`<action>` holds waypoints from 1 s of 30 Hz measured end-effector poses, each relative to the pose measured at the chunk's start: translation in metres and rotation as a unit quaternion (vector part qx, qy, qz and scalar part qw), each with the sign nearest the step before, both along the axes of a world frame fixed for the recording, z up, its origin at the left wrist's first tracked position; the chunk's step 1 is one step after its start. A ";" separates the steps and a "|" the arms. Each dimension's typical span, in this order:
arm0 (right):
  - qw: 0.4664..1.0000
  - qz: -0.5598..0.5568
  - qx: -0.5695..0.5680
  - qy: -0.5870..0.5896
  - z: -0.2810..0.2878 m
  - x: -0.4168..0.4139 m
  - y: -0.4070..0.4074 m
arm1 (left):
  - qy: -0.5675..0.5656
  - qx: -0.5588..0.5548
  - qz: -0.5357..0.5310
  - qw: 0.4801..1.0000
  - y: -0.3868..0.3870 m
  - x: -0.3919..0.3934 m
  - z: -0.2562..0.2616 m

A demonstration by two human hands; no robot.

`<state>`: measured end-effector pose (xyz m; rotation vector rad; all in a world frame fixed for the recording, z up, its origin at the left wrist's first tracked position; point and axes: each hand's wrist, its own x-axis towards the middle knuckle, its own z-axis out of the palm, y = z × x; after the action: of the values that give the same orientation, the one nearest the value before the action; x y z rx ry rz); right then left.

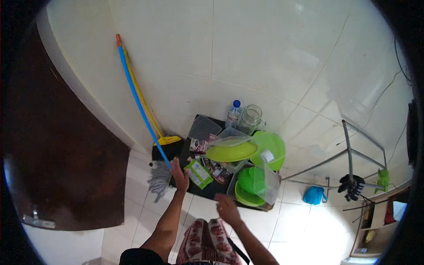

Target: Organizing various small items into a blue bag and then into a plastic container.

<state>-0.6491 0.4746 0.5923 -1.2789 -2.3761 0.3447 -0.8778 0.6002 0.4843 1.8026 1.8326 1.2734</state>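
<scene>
My left hand (pixel 180 177) is raised with thumb and fingers apart, beside the lower end of a blue mop handle (pixel 137 92) and a green packet (pixel 199 173). I cannot tell if it touches the handle. At the front edge of a low black table (pixel 208 193), my right hand (pixel 228 209) is blurred, and its fingers are hard to make out. Clear plastic containers (pixel 271 185), a yellow-green oval dish (pixel 232 152), a green basin (pixel 273 149) and bright green bowls (pixel 246 180) crowd the table's right side. Several sachets (pixel 217 170) lie around the green packet.
A plastic water bottle (pixel 233 116) and a glass jug (pixel 250 119) stand along the wall. Left are a yellow broom (pixel 167 140), a grey mop head (pixel 159 180) and a brown door (pixel 73 149). Right are a metal rack (pixel 349 152) and a blue bag (pixel 314 195).
</scene>
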 end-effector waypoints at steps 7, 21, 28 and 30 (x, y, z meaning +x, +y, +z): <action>0.981 -0.096 0.114 0.125 -0.144 -0.029 0.007 | 0.003 0.070 -0.013 0.997 0.000 0.003 -0.023; 0.936 -0.091 0.296 0.168 -0.085 -0.049 0.014 | -0.065 0.102 0.015 0.993 0.010 -0.010 -0.050; 0.902 -0.183 0.377 -0.103 0.081 -0.022 0.142 | -0.065 0.152 0.008 0.986 0.016 -0.004 -0.052; 0.909 -0.249 0.228 -0.245 0.073 -0.003 0.180 | -0.065 0.155 0.010 0.986 0.017 0.000 -0.053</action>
<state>-0.6519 0.6543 0.6656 -1.7959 -2.1703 -0.7243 -0.8783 0.6171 0.4308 1.8003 1.6612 1.7206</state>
